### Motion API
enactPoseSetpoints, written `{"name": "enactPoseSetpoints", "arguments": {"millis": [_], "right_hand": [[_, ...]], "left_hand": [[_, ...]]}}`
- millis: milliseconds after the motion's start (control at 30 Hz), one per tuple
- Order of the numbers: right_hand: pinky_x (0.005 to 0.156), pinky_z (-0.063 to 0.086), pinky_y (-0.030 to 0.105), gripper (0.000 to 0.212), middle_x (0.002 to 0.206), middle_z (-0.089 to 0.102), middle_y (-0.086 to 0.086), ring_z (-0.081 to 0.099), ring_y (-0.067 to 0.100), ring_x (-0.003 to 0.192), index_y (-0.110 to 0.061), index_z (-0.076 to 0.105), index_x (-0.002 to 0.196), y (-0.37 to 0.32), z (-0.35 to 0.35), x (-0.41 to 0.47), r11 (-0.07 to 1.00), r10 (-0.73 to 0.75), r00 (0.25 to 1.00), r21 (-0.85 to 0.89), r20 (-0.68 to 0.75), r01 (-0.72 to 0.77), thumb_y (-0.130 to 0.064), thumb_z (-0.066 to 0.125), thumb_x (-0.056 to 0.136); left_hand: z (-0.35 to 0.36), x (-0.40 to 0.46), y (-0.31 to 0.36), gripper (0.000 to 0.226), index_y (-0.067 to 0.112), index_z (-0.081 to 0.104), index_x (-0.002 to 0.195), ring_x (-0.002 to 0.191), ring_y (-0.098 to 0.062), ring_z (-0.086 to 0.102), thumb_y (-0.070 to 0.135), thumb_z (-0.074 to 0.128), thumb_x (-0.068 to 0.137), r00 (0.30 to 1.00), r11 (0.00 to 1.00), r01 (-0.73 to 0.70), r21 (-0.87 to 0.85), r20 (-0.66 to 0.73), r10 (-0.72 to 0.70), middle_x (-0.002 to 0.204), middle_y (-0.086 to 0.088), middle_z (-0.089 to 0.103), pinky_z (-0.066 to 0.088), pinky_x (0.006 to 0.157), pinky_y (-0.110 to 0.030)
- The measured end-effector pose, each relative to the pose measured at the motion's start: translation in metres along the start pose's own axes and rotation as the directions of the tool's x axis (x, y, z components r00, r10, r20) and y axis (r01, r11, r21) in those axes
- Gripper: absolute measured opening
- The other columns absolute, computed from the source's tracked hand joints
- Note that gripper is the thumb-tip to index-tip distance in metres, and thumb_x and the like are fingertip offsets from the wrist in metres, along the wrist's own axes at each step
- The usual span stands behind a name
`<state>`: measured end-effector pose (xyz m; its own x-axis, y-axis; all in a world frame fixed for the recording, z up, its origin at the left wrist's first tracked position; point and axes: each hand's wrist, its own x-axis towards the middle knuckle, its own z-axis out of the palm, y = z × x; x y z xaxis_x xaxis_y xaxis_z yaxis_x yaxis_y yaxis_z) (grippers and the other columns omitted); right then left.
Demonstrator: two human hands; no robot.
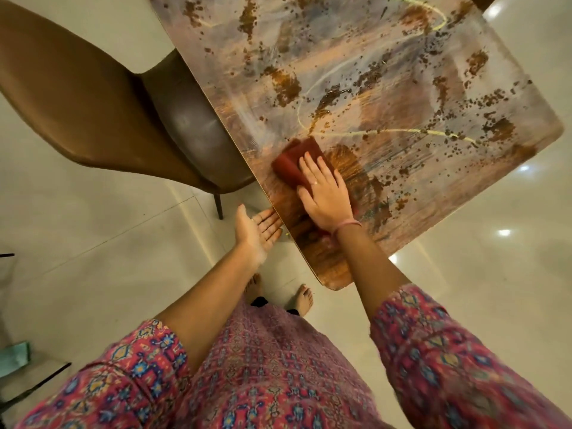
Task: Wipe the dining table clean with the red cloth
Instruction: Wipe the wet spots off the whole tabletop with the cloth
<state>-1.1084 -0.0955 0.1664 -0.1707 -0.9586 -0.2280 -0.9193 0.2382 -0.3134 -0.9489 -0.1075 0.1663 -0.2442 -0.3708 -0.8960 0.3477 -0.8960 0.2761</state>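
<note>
The dining table point(402, 97) has a mottled brown, grey and rust patterned top that fills the upper right. A folded red cloth point(294, 161) lies on it close to the left edge. My right hand point(325, 193) presses flat on the cloth with straight fingers, covering its near half. My left hand point(257, 230) is held palm up, fingers straight, just below the table's left edge beside the cloth, with its fingertips at the edge.
A brown chair point(102, 119) with a dark seat stands pushed against the table's left side. The glossy cream tiled floor point(108, 258) surrounds the table. My bare feet point(278, 295) stand near the table's near corner. A dark stand leg point(34, 385) shows at the lower left.
</note>
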Motion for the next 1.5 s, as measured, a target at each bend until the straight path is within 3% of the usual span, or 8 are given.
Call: {"name": "enactPoseSetpoints", "arguments": {"millis": [300, 567, 700, 833, 1167, 1267, 1367, 1500], "right_hand": [[0.117, 0.008, 0.040, 0.063, 0.158, 0.014, -0.010, 0.009, 0.012, 0.147, -0.030, 0.017, 0.151, 0.042, 0.016, -0.110, 0.934, -0.343, 0.930, -0.060, 0.134, 0.353, -0.042, 0.035, 0.092], [0.117, 0.012, 0.045, 0.064, 0.160, 0.014, 0.002, 0.011, 0.022, 0.147, -0.018, 0.017, 0.152, 0.104, -0.034, -0.024, 0.894, 0.444, 0.881, 0.015, -0.161, -0.448, -0.037, 0.035, 0.094], [0.117, 0.012, 0.046, 0.064, 0.159, 0.017, -0.003, 0.012, 0.019, 0.147, -0.023, 0.020, 0.152, 0.056, 0.004, -0.078, 0.997, -0.012, 0.999, -0.078, -0.040, 0.008, -0.038, 0.038, 0.092], [0.116, 0.014, 0.040, 0.065, 0.157, 0.021, -0.007, 0.016, 0.014, 0.146, -0.027, 0.022, 0.151, 0.120, -0.003, -0.134, 0.906, -0.387, 0.916, -0.139, 0.106, 0.399, -0.040, 0.040, 0.089], [0.116, 0.010, 0.047, 0.066, 0.159, 0.017, 0.003, 0.013, 0.023, 0.147, -0.017, 0.019, 0.152, 0.189, -0.051, -0.036, 0.974, 0.213, 0.966, -0.050, -0.146, -0.222, -0.041, 0.038, 0.093], [0.115, 0.012, 0.046, 0.064, 0.158, 0.021, 0.000, 0.017, 0.021, 0.146, -0.020, 0.026, 0.150, 0.134, -0.014, -0.081, 0.983, -0.180, 0.982, -0.048, -0.051, 0.177, -0.044, 0.039, 0.092], [0.116, 0.019, 0.045, 0.063, 0.157, 0.023, -0.003, 0.020, 0.019, 0.145, -0.022, 0.028, 0.150, 0.136, -0.005, -0.121, 0.796, -0.584, 0.799, -0.092, 0.144, 0.599, -0.043, 0.041, 0.092], [0.116, 0.015, 0.043, 0.066, 0.158, 0.022, -0.002, 0.019, 0.020, 0.146, -0.023, 0.025, 0.151, 0.212, -0.047, -0.075, 0.765, -0.619, 0.769, -0.100, 0.162, 0.636, -0.040, 0.042, 0.090]], "left_hand": [[0.000, 0.007, 0.003, 0.051, 0.013, 0.063, 0.092, 0.073, -0.014, 0.060, 0.052, 0.029, 0.098, 0.982, 0.989, -0.104, 0.105, -0.148, 0.119, 0.083, -0.003, 0.063, 0.048, 0.063, -0.026], [0.005, 0.006, -0.010, 0.018, 0.018, 0.058, 0.086, 0.056, -0.009, 0.049, 0.029, 0.047, 0.095, 0.944, 0.943, -0.224, 0.246, -0.185, 0.273, 0.066, 0.003, 0.052, 0.042, 0.052, -0.023], [0.011, 0.006, -0.036, 0.028, 0.018, 0.058, 0.104, 0.080, -0.014, 0.059, 0.040, 0.043, 0.095, 0.924, 0.934, -0.200, 0.295, -0.261, 0.281, 0.087, 0.000, 0.062, 0.047, 0.067, -0.028], [0.021, 0.004, -0.061, 0.043, 0.016, 0.061, 0.107, 0.088, -0.018, 0.063, 0.050, 0.038, 0.095, 0.905, 0.944, -0.208, 0.257, -0.315, 0.286, 0.095, -0.003, 0.067, 0.047, 0.069, -0.029], [0.032, -0.010, -0.155, 0.053, 0.016, 0.064, 0.106, 0.096, -0.023, 0.063, 0.055, 0.031, 0.096, 0.944, 0.961, -0.201, -0.189, -0.299, 0.139, 0.105, -0.008, 0.067, 0.049, 0.089, -0.037], [0.049, -0.016, -0.183, 0.052, 0.017, 0.063, 0.103, 0.091, -0.020, 0.060, 0.054, 0.028, 0.097, 0.940, 0.905, -0.243, -0.350, -0.315, 0.131, 0.104, -0.007, 0.064, 0.048, 0.083, -0.031], [0.071, -0.022, -0.205, 0.057, 0.015, 0.055, 0.127, 0.111, -0.024, 0.057, 0.053, 0.026, 0.097, 0.945, 0.785, -0.276, -0.555, -0.304, 0.117, 0.120, -0.011, 0.060, 0.043, 0.101, -0.036], [0.093, -0.025, -0.227, 0.039, 0.010, 0.057, 0.101, 0.086, -0.023, 0.060, 0.038, 0.031, 0.097, 0.949, 0.751, -0.250, -0.611, -0.310, 0.064, 0.099, -0.012, 0.061, 0.049, 0.071, -0.033]]}}
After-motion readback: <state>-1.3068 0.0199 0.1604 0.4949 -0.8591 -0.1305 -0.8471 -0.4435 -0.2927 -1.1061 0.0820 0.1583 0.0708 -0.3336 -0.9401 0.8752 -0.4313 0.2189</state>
